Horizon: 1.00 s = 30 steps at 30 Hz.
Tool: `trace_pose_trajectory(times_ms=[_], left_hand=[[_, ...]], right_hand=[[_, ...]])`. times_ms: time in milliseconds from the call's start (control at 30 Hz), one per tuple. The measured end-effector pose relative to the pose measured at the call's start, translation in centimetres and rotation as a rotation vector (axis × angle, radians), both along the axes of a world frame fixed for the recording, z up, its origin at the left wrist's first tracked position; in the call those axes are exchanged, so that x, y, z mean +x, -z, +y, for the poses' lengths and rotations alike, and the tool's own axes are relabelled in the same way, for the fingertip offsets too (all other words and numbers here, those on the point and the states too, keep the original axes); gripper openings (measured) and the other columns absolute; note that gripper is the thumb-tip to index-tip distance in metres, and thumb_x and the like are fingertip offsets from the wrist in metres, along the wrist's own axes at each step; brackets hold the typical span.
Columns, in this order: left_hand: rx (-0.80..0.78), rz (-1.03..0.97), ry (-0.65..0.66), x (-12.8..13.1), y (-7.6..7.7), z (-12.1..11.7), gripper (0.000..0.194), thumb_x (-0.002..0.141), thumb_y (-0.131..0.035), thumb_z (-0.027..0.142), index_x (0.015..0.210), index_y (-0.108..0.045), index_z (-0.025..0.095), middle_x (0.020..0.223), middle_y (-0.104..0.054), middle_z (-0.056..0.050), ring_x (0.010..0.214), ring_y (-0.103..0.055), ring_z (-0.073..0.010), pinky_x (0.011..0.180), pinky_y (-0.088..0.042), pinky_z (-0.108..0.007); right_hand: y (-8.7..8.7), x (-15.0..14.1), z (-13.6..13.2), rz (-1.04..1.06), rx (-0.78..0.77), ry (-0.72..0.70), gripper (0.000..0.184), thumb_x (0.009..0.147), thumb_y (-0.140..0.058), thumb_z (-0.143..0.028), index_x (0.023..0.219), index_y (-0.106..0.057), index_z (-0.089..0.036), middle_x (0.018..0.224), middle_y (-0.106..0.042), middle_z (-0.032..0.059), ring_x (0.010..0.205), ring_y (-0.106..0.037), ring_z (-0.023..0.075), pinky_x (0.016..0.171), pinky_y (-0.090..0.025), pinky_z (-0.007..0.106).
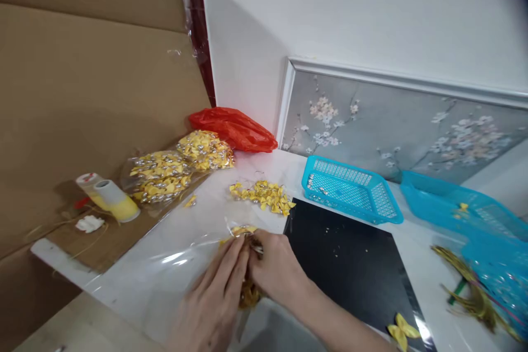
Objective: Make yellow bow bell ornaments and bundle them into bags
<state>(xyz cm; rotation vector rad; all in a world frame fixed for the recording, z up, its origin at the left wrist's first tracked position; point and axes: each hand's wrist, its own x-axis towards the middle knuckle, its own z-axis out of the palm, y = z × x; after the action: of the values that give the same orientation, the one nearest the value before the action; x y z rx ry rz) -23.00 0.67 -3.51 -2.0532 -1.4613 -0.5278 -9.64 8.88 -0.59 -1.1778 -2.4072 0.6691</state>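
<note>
My left hand (216, 291) lies along a clear plastic bag (177, 256), its fingers close together and pressed onto the bag near its opening. Against it, my right hand (274, 264) is curled around a bunch of small yellow bows (249, 292) with silvery beads. Some of these bows show between and below the hands; the fingertips are partly hidden. Just beyond the hands lies a loose pile of yellow bows (264, 195) with thin wire or thread loops.
Filled bags of bows (160, 173), a red plastic bag (235, 129) and thread spools (113, 198) stand at the left and back. A black mat (346, 264), blue baskets (350, 190), golden cords (470, 280) and a yellow ribbon bow (402, 333) are at the right.
</note>
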Motion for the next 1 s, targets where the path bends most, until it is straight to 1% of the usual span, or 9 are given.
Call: trace_pose_trajectory(times_ms=[133,267,367,467,600,700,833,900,1000], left_hand=[[-0.042,-0.095,-0.065,-0.4,0.9,0.6,0.059,0.077,-0.039,0.0,0.132,-0.054,0.013,0.134,-0.064,-0.013,0.12,-0.062,-0.0259,0.094,-0.055,-0.035],[-0.079,-0.13,-0.102,-0.9,1.1,1.1,0.051,0.081,-0.038,0.004,0.127,-0.058,0.01,0.131,-0.067,-0.015,0.114,-0.066,-0.0249,0.086,-0.06,-0.033],[-0.118,-0.17,-0.14,-1.3,1.3,1.0,0.054,0.08,-0.036,0.001,0.128,-0.058,0.01,0.131,-0.066,-0.014,0.113,-0.067,-0.0243,0.081,-0.062,-0.031],[-0.163,-0.213,-0.148,-1.6,1.6,1.0,0.058,0.078,-0.037,0.0,0.13,-0.058,0.014,0.133,-0.065,-0.011,0.115,-0.066,-0.0233,0.083,-0.061,-0.029],[-0.226,-0.264,-0.103,-2.4,1.4,1.2,0.06,0.081,-0.038,0.002,0.137,-0.051,0.016,0.141,-0.059,-0.012,0.122,-0.061,-0.0225,0.095,-0.056,-0.031],[-0.273,-0.298,-0.053,-3.6,0.1,1.3,0.06,0.084,-0.036,0.003,0.141,-0.044,0.019,0.144,-0.056,-0.011,0.128,-0.055,-0.0204,0.102,-0.05,-0.033],[-0.431,-0.348,0.003,-5.9,-3.0,2.4,0.045,0.095,-0.037,0.018,0.14,-0.041,0.019,0.133,-0.065,-0.012,0.115,-0.065,-0.0186,0.093,-0.056,-0.029],[-0.436,-0.341,-0.031,-6.7,-4.7,4.1,0.04,0.097,-0.036,0.023,0.135,-0.048,0.016,0.135,-0.062,-0.016,0.117,-0.063,-0.024,0.099,-0.052,-0.04],[-0.504,-0.292,-0.023,-7.4,-6.3,7.4,0.031,0.094,-0.049,0.028,0.121,-0.062,0.018,0.143,-0.054,-0.015,0.136,-0.041,-0.0356,0.111,-0.03,-0.062]], right_hand=[[0.5,0.9,-0.2,0.172,0.053,-0.05,0.04,0.088,-0.048,-0.011,0.126,-0.055,-0.018,0.113,-0.068,0.0073,0.103,-0.063,0.0179,0.09,-0.05,0.029],[1.3,2.2,-0.3,0.256,0.08,-0.156,0.051,0.079,-0.063,-0.017,0.13,-0.053,-0.022,0.124,-0.063,0.006,0.124,-0.048,0.0255,0.108,-0.036,0.045],[1.9,3.0,-0.4,0.31,-0.057,-0.002,0.065,0.074,-0.071,-0.03,0.133,-0.048,-0.017,0.14,-0.049,0.0131,0.134,-0.039,0.0303,0.111,-0.033,0.048],[2.3,2.9,-1.0,0.301,-0.254,0.11,0.086,0.066,-0.079,-0.033,0.141,-0.04,-0.014,0.139,-0.048,0.0157,0.129,-0.046,0.0315,0.108,-0.039,0.046],[2.5,1.7,-1.3,0.331,-0.208,0.015,0.061,0.074,-0.064,-0.01,0.133,-0.048,-0.015,0.126,-0.059,0.0114,0.118,-0.055,0.0238,0.104,-0.043,0.037],[2.2,1.0,-0.6,0.33,-0.13,-0.142,0.062,0.064,-0.057,0.004,0.12,-0.057,-0.021,0.124,-0.061,0.0048,0.118,-0.053,0.0192,0.103,-0.042,0.029],[2.1,1.0,0.6,0.31,-0.122,-0.207,0.053,0.062,-0.06,-0.001,0.112,-0.061,-0.02,0.106,-0.067,0.0044,0.1,-0.061,0.0213,0.088,-0.049,0.029],[2.2,1.1,0.8,0.31,-0.125,-0.195,0.049,0.065,-0.06,-0.003,0.111,-0.061,-0.018,0.102,-0.068,0.0055,0.097,-0.063,0.022,0.085,-0.05,0.03],[2.4,1.2,0.6,0.318,-0.115,-0.189,0.045,0.067,-0.058,-0.003,0.11,-0.061,-0.018,0.102,-0.068,0.0062,0.099,-0.062,0.0219,0.085,-0.049,0.029]])
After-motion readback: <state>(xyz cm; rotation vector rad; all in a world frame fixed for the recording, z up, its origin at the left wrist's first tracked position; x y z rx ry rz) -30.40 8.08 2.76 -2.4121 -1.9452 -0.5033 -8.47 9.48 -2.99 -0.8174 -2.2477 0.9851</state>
